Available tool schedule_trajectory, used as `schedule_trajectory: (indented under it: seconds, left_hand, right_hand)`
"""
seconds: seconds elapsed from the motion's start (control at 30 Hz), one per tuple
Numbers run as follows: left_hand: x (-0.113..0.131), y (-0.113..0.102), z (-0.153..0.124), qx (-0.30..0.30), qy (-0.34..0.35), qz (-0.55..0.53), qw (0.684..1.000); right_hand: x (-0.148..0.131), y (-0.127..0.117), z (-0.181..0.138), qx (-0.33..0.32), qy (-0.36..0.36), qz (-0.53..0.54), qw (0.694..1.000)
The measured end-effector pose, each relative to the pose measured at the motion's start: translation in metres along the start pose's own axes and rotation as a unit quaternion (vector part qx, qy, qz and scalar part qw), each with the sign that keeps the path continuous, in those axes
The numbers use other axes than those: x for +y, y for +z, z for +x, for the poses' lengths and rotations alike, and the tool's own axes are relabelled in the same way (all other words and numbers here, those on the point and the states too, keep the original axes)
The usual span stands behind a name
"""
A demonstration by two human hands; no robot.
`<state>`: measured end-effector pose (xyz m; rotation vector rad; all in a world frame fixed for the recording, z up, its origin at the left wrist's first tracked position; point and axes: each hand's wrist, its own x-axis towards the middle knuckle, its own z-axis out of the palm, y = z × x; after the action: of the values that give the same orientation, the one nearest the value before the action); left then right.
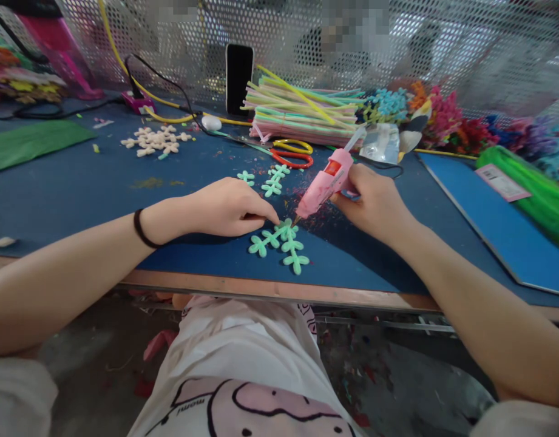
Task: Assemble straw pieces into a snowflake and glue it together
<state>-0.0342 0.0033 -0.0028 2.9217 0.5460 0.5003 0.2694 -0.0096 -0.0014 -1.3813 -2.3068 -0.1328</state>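
My right hand (370,197) is wrapped round the handle of a pink glue gun (322,185), with a clear glue stick poking out of its back. The gun's metal nozzle points down onto the top of a mint-green pipe-cleaner sprig (295,246) lying on the blue table. My left hand (229,209) has its fingers curled, and the index fingertip rests at the same sprig's top, beside the nozzle. Whether the left fingers pinch the sprig or only press it cannot be made out. Just beyond lie another green sprig (275,180) and a small green piece (246,177).
Scissors (292,153) with red and yellow handles lie behind the sprigs. Further back are bundled pipe cleaners (306,115), an upright phone (240,79) and white pipe-cleaner pieces (156,141). A blue board (502,224) lies at right, green cloth (33,142) at left.
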Motion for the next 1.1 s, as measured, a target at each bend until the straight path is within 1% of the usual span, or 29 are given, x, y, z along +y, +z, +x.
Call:
schedule_trajectory:
  seconds: [0.33,0.7,0.87,1.1]
  left_hand:
    - [-0.0007,0.0008,-0.0003,-0.006,0.002,0.008,1.0]
    - [-0.0004,0.0005,-0.0004,-0.008,0.002,0.008,1.0]
    - [-0.0013,0.0011,-0.0007,-0.002,0.01,0.008,1.0]
    - [-0.0026,0.0016,-0.0016,-0.006,0.006,0.011,1.0]
  right_hand:
    - [0.0006,0.001,-0.0003,0.01,-0.005,0.001,1.0]
    - [0.0008,-0.0014,-0.0004,0.005,-0.006,0.001,1.0]
    - [0.0023,0.0002,-0.0007,0.02,-0.003,0.003,1.0]
    - [0.0098,0.0068,0.0,0.055,-0.033,0.018,0.998]
